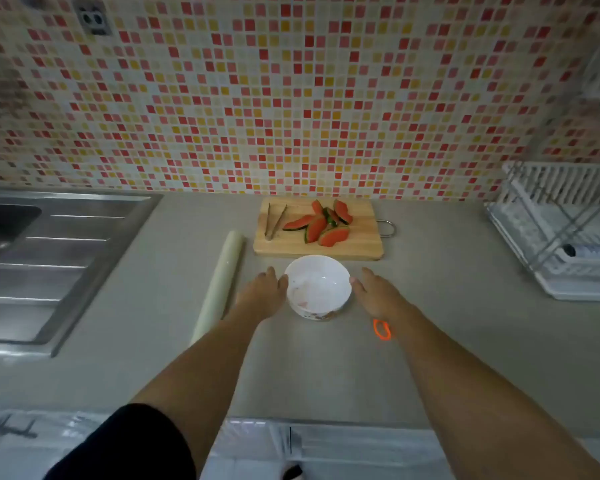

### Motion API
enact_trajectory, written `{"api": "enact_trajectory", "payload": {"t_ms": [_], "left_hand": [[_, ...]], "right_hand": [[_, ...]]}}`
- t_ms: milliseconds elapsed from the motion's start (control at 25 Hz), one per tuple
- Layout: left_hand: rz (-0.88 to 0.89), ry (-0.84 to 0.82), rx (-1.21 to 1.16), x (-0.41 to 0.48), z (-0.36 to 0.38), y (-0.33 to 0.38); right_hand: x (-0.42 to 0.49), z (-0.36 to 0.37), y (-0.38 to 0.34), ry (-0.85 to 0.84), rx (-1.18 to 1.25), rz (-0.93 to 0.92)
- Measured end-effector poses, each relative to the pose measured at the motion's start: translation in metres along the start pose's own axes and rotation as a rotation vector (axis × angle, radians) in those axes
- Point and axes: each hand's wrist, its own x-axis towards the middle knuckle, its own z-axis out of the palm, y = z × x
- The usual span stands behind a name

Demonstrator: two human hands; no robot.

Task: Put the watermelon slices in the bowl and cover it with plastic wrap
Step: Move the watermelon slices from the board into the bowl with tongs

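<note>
Bowl point(317, 287): white, empty, on the counter just in front of the cutting board point(357, 245).
Watermelon slices point(323, 223): piled on the board, behind the bowl.
Plastic wrap roll point(219, 285): left of the bowl.
Left hand point(262, 289): open, fingers at the bowl's left rim.
Right hand point(374, 289): open, fingertips at the bowl's right rim.

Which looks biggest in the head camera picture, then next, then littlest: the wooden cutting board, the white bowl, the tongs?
1. Wooden cutting board, clearly the biggest.
2. White bowl. It sits nearer the camera, which makes it look a bit bigger, but the board still wins.
3. Tongs, thin and short, lying on the board.
</note>
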Motion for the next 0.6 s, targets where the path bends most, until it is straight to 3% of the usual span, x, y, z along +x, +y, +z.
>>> {"api": "enact_trajectory", "payload": {"t_ms": [200, 360, 600], "left_hand": [[-0.033, 0.004, -0.208, 0.026, 0.026, 0.005], [-0.047, 0.097, -0.317, 0.044, 0.039, 0.011], [-0.037, 0.123, -0.298, 0.079, 0.038, 0.019]], "right_hand": [[0.029, 0.038, -0.002, 0.093, 0.16, 0.046], [0.054, 0.048, -0.008, 0.282, 0.213, 0.069], [0.09, 0.038, -0.01, 0.296, 0.267, 0.113]]}}
